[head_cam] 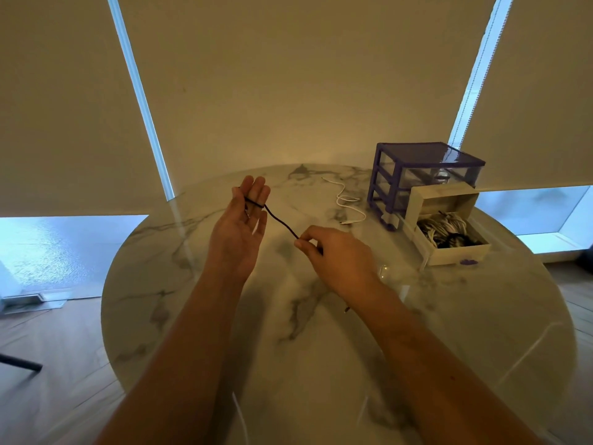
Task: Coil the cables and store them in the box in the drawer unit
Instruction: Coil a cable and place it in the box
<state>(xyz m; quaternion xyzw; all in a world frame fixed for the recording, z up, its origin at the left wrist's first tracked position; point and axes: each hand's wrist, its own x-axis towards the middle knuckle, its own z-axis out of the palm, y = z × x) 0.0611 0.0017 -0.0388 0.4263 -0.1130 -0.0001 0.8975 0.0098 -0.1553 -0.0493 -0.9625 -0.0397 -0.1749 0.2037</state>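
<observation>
Both hands were raised above the round marble table [199,316]. Palm up with its fingers nearly straight, the left hand [239,224] had a dark cable [282,223] looped around the fingers [256,195]. From there the cable ran taut to the right hand [333,255], which pinched it between thumb and forefinger. Near the table's far edge lay a loose white cable [348,205]. At the far right edge stood the purple drawer unit [423,175], its pulled-out box [449,232] already holding coiled cables [444,231].
</observation>
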